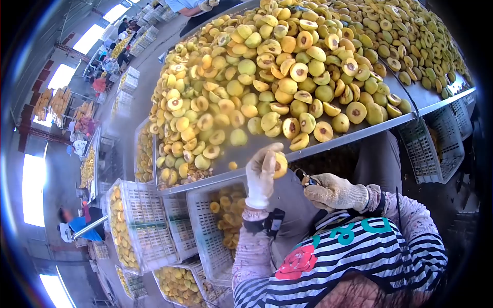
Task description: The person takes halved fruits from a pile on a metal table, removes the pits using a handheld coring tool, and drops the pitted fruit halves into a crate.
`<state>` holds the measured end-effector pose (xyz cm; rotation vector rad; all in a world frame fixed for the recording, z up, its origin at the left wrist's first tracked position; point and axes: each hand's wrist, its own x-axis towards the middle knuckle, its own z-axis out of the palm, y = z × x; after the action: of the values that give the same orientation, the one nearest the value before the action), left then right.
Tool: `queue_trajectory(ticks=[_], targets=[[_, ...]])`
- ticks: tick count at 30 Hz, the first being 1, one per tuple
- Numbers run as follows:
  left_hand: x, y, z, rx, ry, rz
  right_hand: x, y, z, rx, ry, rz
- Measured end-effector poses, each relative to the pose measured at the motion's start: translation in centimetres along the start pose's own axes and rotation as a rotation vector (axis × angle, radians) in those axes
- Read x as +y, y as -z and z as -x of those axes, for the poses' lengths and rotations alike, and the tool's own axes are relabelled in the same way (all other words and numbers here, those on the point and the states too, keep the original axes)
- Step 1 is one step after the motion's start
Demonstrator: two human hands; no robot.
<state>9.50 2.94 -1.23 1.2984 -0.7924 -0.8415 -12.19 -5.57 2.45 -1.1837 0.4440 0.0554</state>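
My left hand (pixel 261 174), in a white glove, is closed around a yellow peach half (pixel 280 165) just past the near edge of the metal table (pixel 236 154). To its right, my right hand (pixel 334 192) wears a knitted work glove and grips a small dark tool with a metal end (pixel 307 179). The tool's tip points toward the peach half but stays apart from it. Its exact kind is hard to make out. A large heap of halved peaches (pixel 303 72), some with brown pit hollows showing, covers the table in front of both hands.
Below the table's left edge stand plastic crates (pixel 151 226), several filled with peach halves. A white crate (pixel 210 231) is beside my left forearm. Grey crates (pixel 436 149) sit under the right side. Across the table is a person in a blue top (pixel 187 5).
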Motion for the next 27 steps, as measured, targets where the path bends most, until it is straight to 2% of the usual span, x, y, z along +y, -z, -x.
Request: queue_trajectory(ticks=[1, 2, 4, 5, 9, 12, 16, 19, 22, 23, 26, 27], targets=[[-0.1, -1.5, 1.5, -0.013, -0.028, 0.168, -0.8, -0.6, -0.2, 0.039, -0.021, 0.104], [0.6, -2.6, 2.7, 0.011, 0.07, 0.249, -0.8, -0.8, -0.6, 0.054, -0.066, 0.135], [0.2, -5.2, 3.5, 0.136, 0.047, 0.459, -0.5, -1.0, -1.2, 0.087, -0.147, 0.199], [0.7, -6.4, 3.6, 0.277, 0.128, 0.503, 0.9, -0.7, -1.7, 0.143, -0.183, 0.235], [0.7, -7.5, 3.4, 0.238, 0.159, 0.419, 1.8, -0.2, -1.1, 0.253, -0.024, 0.438], [0.7, -7.3, 2.7, 0.122, 0.248, 0.333, 1.6, 0.3, -0.9, 0.219, 0.087, 0.424], [1.5, -9.0, 2.4, 0.198, 0.112, 0.165, 3.3, 1.4, -1.7, 0.179, 0.096, 0.378], [0.7, -8.3, 2.5, 0.103, 0.193, 0.256, 2.6, 2.4, -1.2, 0.141, 0.053, 0.468], [0.8, -8.1, 1.4, -0.072, 0.332, 0.311, 3.6, 4.0, -1.0, 0.105, 0.122, 0.605], [1.5, -7.8, 0.7, -0.163, 0.426, 0.163, 3.7, 4.4, -0.9, 0.08, 0.124, 0.603], [1.8, -7.5, -0.5, -0.338, 0.479, 0.058, 5.2, 4.8, -0.9, 0.069, 0.211, 0.476], [2.2, -7.4, -0.8, -0.322, 0.524, 0.072, 4.1, 5.4, -0.7, -0.183, 0.002, 0.183]])
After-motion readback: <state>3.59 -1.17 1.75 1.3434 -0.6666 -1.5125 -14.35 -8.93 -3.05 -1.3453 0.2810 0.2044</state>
